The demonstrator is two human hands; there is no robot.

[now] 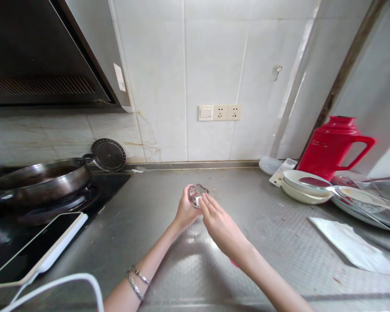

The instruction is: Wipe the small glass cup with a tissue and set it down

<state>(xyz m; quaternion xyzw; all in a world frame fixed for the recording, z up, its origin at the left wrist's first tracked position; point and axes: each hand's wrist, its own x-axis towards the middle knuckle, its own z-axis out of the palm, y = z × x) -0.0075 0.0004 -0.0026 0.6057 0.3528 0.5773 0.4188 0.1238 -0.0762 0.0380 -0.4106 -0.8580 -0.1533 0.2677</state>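
My left hand is closed around a clear glass with a wavy rim, holding it above the steel counter near its middle. My right hand comes in from the right, its fingers pressed together and their tips at the mouth of the glass. A small white bit shows by these fingertips; I cannot make out what it is. The lower part of the glass is hidden by my hands. Under my right forearm, the edge of something pink peeks out on the counter.
On the left, a steel pan sits on the black stove, with a phone and white cable in front. At right are stacked bowls, a red thermos jug, plates and a folded white tissue. A tiled wall stands behind.
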